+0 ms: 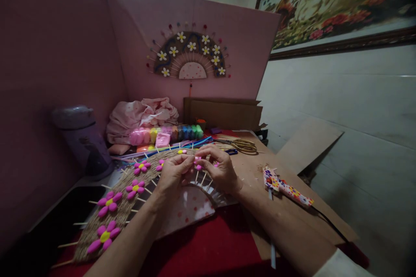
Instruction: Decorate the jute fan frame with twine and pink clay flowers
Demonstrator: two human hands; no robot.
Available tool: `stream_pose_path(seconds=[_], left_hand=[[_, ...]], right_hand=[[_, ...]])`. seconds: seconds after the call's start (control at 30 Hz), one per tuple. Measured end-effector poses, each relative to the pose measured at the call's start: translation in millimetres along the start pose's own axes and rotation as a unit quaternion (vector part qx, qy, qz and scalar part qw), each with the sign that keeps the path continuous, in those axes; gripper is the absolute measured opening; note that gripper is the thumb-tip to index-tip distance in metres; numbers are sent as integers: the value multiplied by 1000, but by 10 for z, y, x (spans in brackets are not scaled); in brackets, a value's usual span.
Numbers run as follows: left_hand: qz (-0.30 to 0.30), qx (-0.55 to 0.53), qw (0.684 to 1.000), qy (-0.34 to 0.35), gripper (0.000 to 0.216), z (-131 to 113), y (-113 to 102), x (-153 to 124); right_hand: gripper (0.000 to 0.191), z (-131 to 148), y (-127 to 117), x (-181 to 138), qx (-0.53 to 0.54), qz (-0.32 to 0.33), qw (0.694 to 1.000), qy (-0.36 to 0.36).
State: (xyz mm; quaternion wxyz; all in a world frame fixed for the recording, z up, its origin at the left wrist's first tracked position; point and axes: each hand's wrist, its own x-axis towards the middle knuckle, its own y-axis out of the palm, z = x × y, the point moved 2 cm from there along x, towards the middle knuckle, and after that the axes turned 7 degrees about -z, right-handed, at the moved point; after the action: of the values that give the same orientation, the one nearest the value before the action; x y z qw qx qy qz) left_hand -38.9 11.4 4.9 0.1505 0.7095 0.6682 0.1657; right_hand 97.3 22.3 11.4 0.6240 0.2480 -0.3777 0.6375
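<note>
A fan-shaped craft piece (94,212), its arc wound with twine and thin sticks poking out, lies before me. Magenta clay flowers with yellow centres (109,202) dot the arc. Over its upper middle, my left hand (173,171) is closed, thumb and fingers pinched together. Facing it, my right hand (222,169) is closed too, with fingertips bent toward the left ones. Pink shows by the right fingertips; I cannot tell whether it is held or is a flower behind. Below my hands is the fan's pale, red-spotted half-round base (191,210).
A floral-patterned hot glue gun (286,188) lies on cardboard at right, its cord running off. Golden-handled scissors (243,145), coloured clay packs (165,134) and pink cloth (143,114) are behind. A purple tumbler (82,143) stands left. A finished-looking fan (190,54) hangs on the pink panel.
</note>
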Motion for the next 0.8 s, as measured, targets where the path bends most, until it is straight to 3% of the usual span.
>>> stream_pose_path(seconds=[0.27, 0.47, 0.8], left_hand=[[15, -31, 999, -29, 40, 82, -17, 38], [21, 1, 1000, -3, 43, 97, -24, 56], [24, 13, 1000, 10, 41, 78, -42, 65]], right_hand=[[6, 24, 8, -10, 9, -1, 1000, 7], [7, 68, 5, 4, 10, -3, 999, -34], [5, 62, -6, 7, 10, -12, 1000, -22]])
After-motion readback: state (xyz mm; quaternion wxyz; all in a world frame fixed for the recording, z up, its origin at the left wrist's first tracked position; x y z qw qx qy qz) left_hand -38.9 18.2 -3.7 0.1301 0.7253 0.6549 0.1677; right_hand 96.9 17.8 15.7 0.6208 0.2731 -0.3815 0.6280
